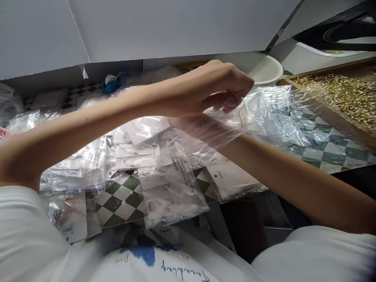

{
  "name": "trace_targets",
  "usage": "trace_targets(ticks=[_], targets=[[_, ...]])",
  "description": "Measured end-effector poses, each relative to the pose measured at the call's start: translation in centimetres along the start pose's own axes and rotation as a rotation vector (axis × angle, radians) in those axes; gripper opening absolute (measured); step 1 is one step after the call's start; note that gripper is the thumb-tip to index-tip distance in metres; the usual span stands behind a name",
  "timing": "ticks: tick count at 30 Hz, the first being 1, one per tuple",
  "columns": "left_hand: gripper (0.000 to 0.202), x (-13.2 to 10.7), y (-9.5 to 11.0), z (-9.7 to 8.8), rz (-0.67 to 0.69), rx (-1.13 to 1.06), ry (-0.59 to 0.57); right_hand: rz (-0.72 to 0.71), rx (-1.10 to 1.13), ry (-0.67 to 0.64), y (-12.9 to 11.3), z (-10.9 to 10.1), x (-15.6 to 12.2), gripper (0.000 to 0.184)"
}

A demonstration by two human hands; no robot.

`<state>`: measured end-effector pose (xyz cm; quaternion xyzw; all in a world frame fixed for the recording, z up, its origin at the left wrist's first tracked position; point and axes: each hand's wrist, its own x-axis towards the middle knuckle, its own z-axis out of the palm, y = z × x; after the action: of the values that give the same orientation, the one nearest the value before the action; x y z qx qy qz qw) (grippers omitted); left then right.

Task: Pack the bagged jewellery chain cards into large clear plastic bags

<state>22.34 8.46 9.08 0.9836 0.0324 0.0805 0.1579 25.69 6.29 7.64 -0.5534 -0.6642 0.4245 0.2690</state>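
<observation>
My left hand [227, 84] reaches across to the right, fingers curled together in a pinch on a clear plastic bag [232, 127]. The stretched film hangs below those fingers and passes in front of my right forearm. Crossing underneath, my right hand [192, 123] is blurred and partly covered by my left wrist, with its fingers hidden. A printed clear packet [176, 188] lies at the table's front edge below my hands. Beside it is a packet with a white card [227, 176]. More clear packets [273, 117] are heaped to the right of my left hand.
A wooden tray [331, 105] of small gold-coloured pieces stands at the right, near a white bowl [264, 68]. A blue tape dispenser [113, 82] sits at the back left. A pale panel [164, 27] overhangs the checkered tabletop [122, 199]. More bagged packets [73, 172] cover the left side.
</observation>
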Motion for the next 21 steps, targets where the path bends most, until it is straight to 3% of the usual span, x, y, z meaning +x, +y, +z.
trace_targets(ticks=[3, 7, 9, 12, 16, 19, 21], targets=[[0.030, -0.1, 0.0, 0.2, -0.043, 0.067, 0.018, 0.049, -0.053, 0.054, -2.7, 0.8, 0.6, 0.044], [0.030, 0.0, 0.2, 0.3, -0.094, 0.200, 0.079, 0.065, -0.079, 0.161, -2.4, 1.0, 0.5, 0.044], [0.029, 0.1, 0.3, 0.5, -0.071, 0.140, 0.092, 0.067, -0.048, 0.178, -1.8, 0.9, 0.2, 0.048], [0.030, 0.2, 0.0, 1.4, 0.015, -0.017, 0.164, 0.054, 0.062, 0.099, -1.3, 0.6, -0.4, 0.052], [0.029, 0.1, -1.1, 2.5, 0.036, -0.141, 0.254, 0.002, 0.110, 0.057, -1.6, 1.0, -0.3, 0.047], [0.021, -0.6, -1.3, 1.9, 0.012, -0.190, 0.221, -0.007, 0.072, 0.075, -1.9, 2.2, 0.7, 0.037], [0.033, -2.1, -0.7, 0.9, -0.040, -0.143, 0.224, -0.013, 0.024, 0.089, -1.2, 2.5, 1.2, 0.036]])
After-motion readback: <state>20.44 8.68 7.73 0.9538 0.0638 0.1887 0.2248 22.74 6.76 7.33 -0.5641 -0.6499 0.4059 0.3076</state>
